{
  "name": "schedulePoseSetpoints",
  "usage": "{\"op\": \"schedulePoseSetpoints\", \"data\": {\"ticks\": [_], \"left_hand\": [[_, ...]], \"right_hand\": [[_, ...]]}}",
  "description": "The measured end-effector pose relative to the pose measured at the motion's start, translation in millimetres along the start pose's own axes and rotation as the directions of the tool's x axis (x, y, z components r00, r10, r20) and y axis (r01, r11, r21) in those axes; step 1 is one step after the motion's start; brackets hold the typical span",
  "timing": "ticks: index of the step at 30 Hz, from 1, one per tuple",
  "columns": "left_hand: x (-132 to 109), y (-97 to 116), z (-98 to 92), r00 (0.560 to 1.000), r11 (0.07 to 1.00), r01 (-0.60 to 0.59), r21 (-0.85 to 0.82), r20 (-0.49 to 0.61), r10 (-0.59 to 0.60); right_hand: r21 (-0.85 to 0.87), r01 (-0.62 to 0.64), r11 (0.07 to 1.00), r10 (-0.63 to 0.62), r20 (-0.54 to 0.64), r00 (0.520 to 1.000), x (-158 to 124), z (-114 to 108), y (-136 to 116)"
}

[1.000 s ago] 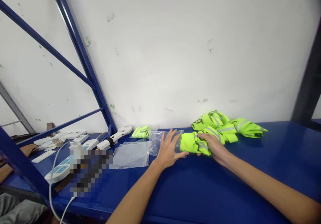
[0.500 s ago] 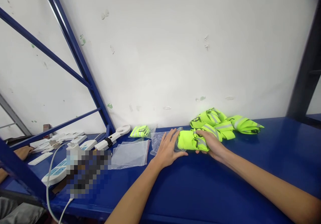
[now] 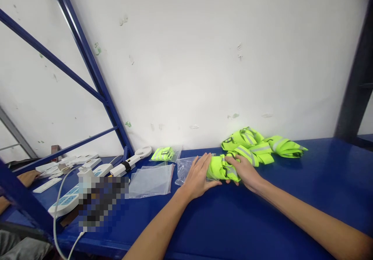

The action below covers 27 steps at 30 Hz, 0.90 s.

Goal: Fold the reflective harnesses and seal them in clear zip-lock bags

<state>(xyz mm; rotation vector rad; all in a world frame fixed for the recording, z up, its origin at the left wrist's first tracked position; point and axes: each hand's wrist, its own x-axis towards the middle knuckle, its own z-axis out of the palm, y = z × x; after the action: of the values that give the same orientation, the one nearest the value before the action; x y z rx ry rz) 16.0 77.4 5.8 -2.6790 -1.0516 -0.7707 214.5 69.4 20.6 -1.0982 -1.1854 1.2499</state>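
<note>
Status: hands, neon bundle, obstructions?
Left hand on clear bag. Right hand gripping neon bundle. Bundle's left end at bag. No visible obstruction; striped pile close behind.

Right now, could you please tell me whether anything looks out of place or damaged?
The wall looks damaged: its white surface bears scattered scuffs and greenish patches. Nothing looks spilled, though pixelation hides something beside the power strip.

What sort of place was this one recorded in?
Probably a workshop or storeroom, judging by the blue rack-like frame, and the long blue work surface holding reflective yellow fabric items and clear plastic bags.
</note>
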Motion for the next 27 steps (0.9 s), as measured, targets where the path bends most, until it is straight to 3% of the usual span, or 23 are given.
{"op": "schedulePoseSetpoints", "data": {"ticks": [7,15,21,27], "left_hand": [[1,-1,-1.7,1.000,1.000,-0.004,-0.013,-0.012,0.004],[2,-3,-13.6,0.985,0.989,0.124,-0.077,0.126,-0.114],[2,1,-7.3,0.989,0.986,0.150,-0.070,0.021,-0.149],[7,13,-3.6,0.987,0.988,0.139,-0.070,-0.071,-0.143]], "right_hand": [[-0.014,0.011,1.000,-0.011,-0.009,1.000,1,0,0],[-0.137,0.055,0.989,-0.043,0.086,0.995,-4,1,-3],[-0.153,0.215,0.965,-0.189,0.169,0.967,-6,1,-3],[-0.247,0.326,0.913,-0.318,0.070,0.945,-1,3,-1]]}}
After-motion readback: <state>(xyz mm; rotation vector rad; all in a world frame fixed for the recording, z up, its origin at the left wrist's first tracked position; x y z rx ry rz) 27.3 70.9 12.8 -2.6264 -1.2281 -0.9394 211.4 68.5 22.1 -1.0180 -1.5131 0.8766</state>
